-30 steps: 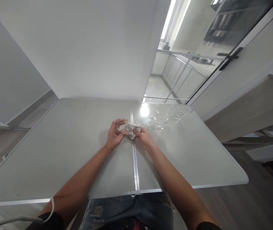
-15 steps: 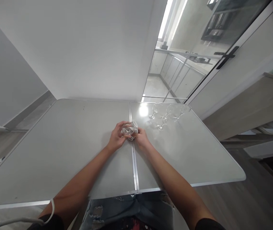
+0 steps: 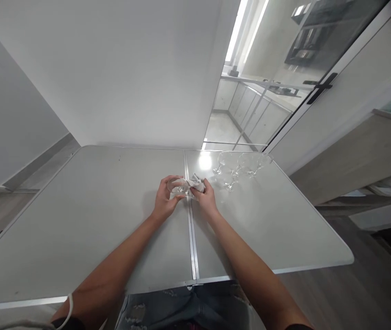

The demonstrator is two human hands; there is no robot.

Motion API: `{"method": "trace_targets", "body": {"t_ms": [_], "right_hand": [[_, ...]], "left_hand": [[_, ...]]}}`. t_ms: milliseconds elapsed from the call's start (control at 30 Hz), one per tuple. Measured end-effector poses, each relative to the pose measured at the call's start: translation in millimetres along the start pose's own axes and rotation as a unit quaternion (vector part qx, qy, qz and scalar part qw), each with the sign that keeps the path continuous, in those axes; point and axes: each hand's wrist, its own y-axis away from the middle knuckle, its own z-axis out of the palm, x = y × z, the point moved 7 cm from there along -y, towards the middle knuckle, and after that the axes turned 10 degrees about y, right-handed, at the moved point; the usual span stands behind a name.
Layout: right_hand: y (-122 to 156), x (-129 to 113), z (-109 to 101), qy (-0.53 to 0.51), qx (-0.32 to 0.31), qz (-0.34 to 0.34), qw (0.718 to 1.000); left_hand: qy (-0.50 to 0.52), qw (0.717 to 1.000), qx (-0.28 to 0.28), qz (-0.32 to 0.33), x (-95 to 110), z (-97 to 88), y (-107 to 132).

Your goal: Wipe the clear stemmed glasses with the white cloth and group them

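My left hand is closed around the bowl of a clear stemmed glass, which lies tilted with its foot end toward the right. A crumpled white cloth is bunched in my right hand, pressed against the stem end of the glass. Both hands meet above the seam in the middle of the table. Parts of the glass's stem and foot are hidden by the cloth and fingers.
Several clear stemmed glasses stand together at the back right of the table. A metal seam runs through the tabletop. Beyond the far edge are a white wall and a glass door with a black handle.
The cloth has come off the glass's bowl toward the stem end, and my right hand has moved slightly right with it. My left hand has shifted a little left with the glass.
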Motion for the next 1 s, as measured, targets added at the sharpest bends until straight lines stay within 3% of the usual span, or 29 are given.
{"method": "trace_targets", "body": {"t_ms": [100,200,267,467,633,833,1000], "right_hand": [[0,-14,-12,0.114,0.032,-0.050,0.992],[2,-30,-24,0.238,0.098,-0.103,0.961],[6,-42,-24,0.278,0.110,-0.150,0.942],[10,-55,-11,0.177,-0.008,-0.196,0.964],[22,-47,18,0.296,-0.166,-0.236,0.911],[20,-34,30,0.329,-0.116,-0.232,0.908],[20,-46,6,0.362,-0.072,-0.264,0.891]], "left_hand": [[-0.044,0.998,0.035,-0.008,1,-7.0,1],[-0.073,0.994,0.079,-0.001,3,-16.9,0],[-0.080,0.992,0.095,0.002,2,-22.0,-2],[-0.126,0.989,0.077,-0.025,-3,-24.7,-3],[-0.189,0.979,0.079,-0.023,4,-22.4,-2],[-0.135,0.990,0.004,-0.030,0,-4.3,0],[-0.059,0.996,-0.070,-0.015,-7,1.7,1]]}}
